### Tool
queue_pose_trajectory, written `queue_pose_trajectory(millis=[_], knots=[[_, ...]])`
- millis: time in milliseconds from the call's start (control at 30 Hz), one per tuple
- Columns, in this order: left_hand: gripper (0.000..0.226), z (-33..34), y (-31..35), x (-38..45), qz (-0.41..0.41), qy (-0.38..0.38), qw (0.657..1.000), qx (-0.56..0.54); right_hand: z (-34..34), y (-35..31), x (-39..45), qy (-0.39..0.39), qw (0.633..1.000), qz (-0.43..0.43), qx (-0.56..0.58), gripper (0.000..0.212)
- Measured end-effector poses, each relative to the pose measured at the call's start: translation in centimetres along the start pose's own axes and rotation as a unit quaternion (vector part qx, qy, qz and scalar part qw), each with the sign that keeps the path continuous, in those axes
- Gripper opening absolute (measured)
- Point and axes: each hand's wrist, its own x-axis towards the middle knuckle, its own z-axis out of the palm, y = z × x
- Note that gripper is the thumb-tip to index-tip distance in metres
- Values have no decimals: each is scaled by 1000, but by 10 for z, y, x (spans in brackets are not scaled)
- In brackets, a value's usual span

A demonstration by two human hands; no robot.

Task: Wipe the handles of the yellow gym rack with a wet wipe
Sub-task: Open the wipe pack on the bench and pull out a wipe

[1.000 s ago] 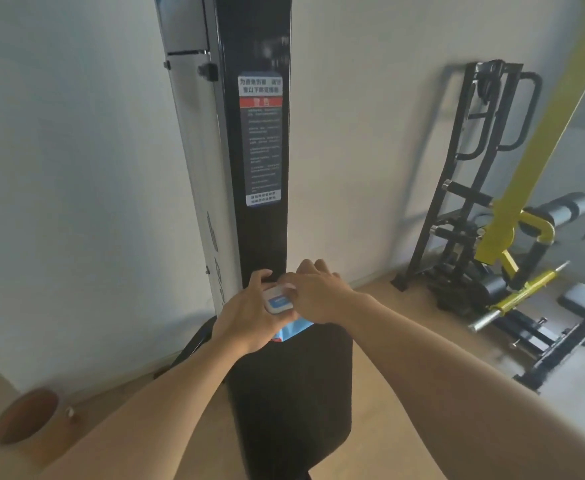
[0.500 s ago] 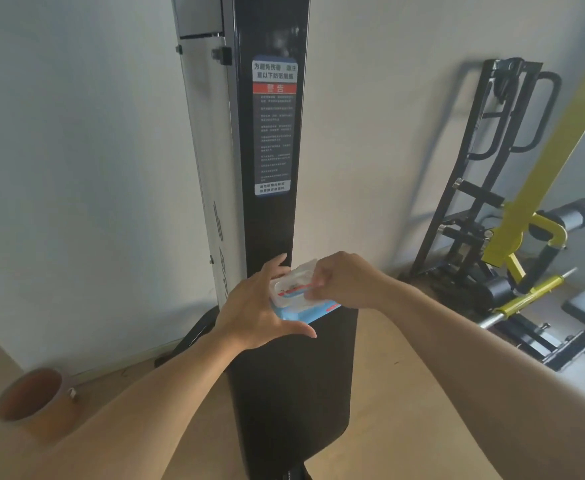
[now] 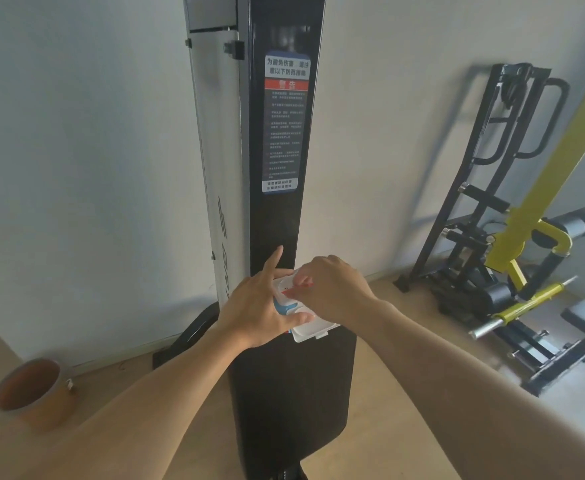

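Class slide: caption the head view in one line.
Left hand holds an open wipe pack; right hand reaches in.

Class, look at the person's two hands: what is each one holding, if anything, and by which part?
The left hand grips the wet wipe pack around its body. The right hand reaches into its open top; a pinched wipe cannot be told.

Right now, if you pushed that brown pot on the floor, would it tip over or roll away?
Probably neither. The brown pot stands upright on the floor and looks squat, so a gentle push would likely just slide it. Knocked onto its side, its round, tapered body would probably roll in a curve.
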Motion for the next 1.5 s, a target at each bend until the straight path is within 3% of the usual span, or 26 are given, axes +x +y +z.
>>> queue_pose_trajectory(millis=[200, 500, 667, 800, 1000, 1067, 1133, 1267, 1433, 1500], knots=[[118, 2, -1, 1, -8, 5, 1000, 6, 4, -13, 5, -15, 999, 41, 2, 30], [116, 2, -2, 0, -19, -2, 1000, -1, 1, -34, -5, 15, 990, 19, -136, 23], [103, 3, -2, 1, -9, 3, 999, 31, -4, -22, -5, 17, 995, 101, 19, 20], [84, 2, 1, -1, 4, 13, 999, 37, -10, -7, 0, 67, 977, 160, 128, 27], [62, 2, -1, -2, 50, 27, 998, 21, -5, 25, 0, 48, 963, 236, 124, 27], [61, 3, -2, -2, 54, 27, 998, 18, 3, 28, -4, 82, 971, 188, 127, 27], [61, 2, -2, -2, 54, 26, 998, 19, 6, 30, -7, 107, 984, 86, 115, 28], [60, 1, 0, -3, 45, 28, 998, 28, -2, 34, -11, 49, 994, -89, -33, 26], [66, 4, -1, -2, 16, 23, 999, 40, -1, 30, -9, 53, 992, -99, -58, 24], [67, 4, -1, -1, 15, 19, 999, 43, 0, 25, -5, 58, 995, -65, -45, 28]])
